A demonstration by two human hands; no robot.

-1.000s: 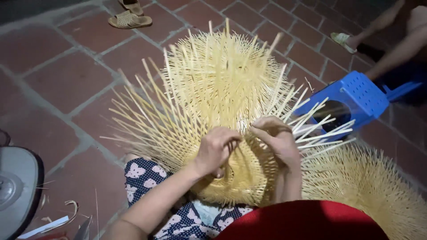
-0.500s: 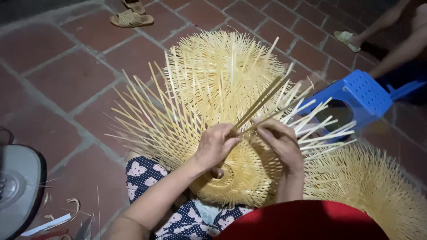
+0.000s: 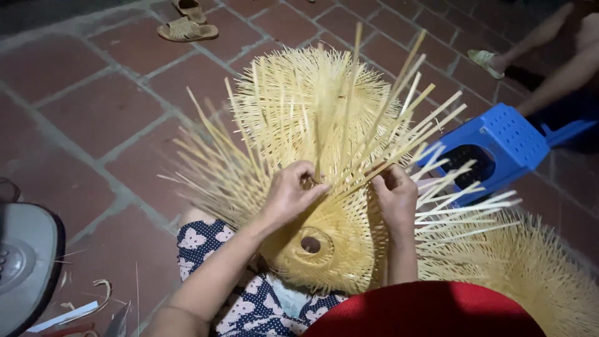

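Head camera looks down on a half-woven pale bamboo basket (image 3: 324, 206) with a small round hole in its woven base. It rests tilted on the person's lap, over the dark patterned cloth with pink bows (image 3: 249, 299), so the base faces the body and the loose thin slats fan out away from it, probably to keep the weaving edge near the fingers. The left hand (image 3: 292, 193) is curled nearly closed and pinches a slat at the rim of the woven part. The right hand (image 3: 394, 196) is also mostly closed around one or two long slats that rise up to the far side; it seems to bend them into place.

Just beside the right hand stands a blue plastic stool with small holes (image 3: 499, 153) on the red brick floor (image 3: 93, 106). Another spiky bamboo piece (image 3: 530, 268) lies at the right edge of the floor. Two tan woven sandals (image 3: 186, 24) lie far off, and another person's bare leg (image 3: 549, 50) shows at the top right corner.
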